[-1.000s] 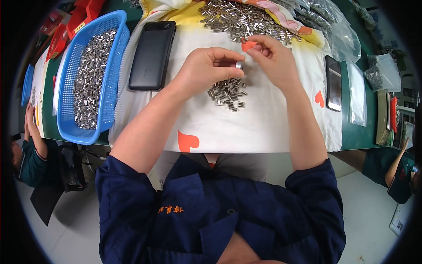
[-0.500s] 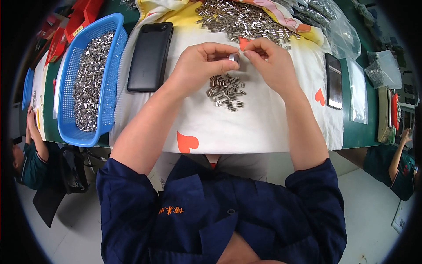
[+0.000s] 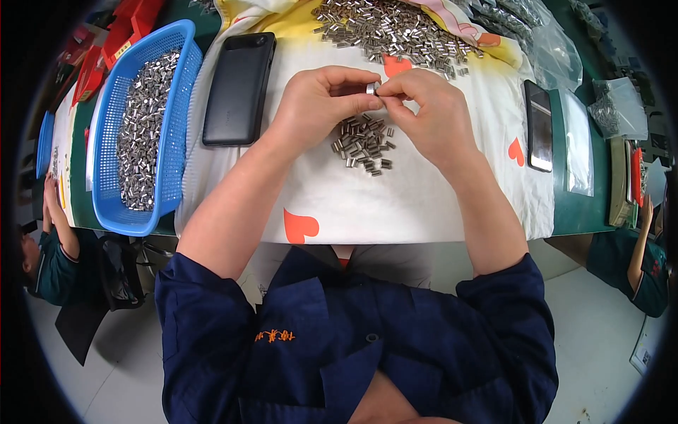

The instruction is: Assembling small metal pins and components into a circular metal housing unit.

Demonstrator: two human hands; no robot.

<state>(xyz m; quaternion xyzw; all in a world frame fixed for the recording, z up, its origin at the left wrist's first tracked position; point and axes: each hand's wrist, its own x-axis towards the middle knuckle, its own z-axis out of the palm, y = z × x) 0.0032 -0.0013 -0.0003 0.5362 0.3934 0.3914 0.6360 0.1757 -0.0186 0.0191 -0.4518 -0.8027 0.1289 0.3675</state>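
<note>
Between the thumb and fingers of my left hand [image 3: 321, 102] is a small shiny metal piece [image 3: 371, 88], partly covered by the fingertips. My right hand [image 3: 431, 109] has its thumb and forefinger closed at the right side of that piece; whether a second part sits in that pinch is hidden. Just below both hands, a small heap of short metal cylinders [image 3: 364, 145] lies on the white cloth [image 3: 395, 205] with red hearts. Farther back spreads a larger pile of the same cylinders [image 3: 388, 32].
On the left stands a blue plastic basket [image 3: 104, 141] full of metal cylinders, beside a black power bank [image 3: 239, 88]. A phone [image 3: 538, 127] and a clear plastic bag [image 3: 578, 145] lie to the right. Other people sit at both sides, one's arm [image 3: 60, 212] showing at left.
My right hand has moved left, bringing its fingertips to the metal piece in my left hand. The left hand has stayed nearly in place.
</note>
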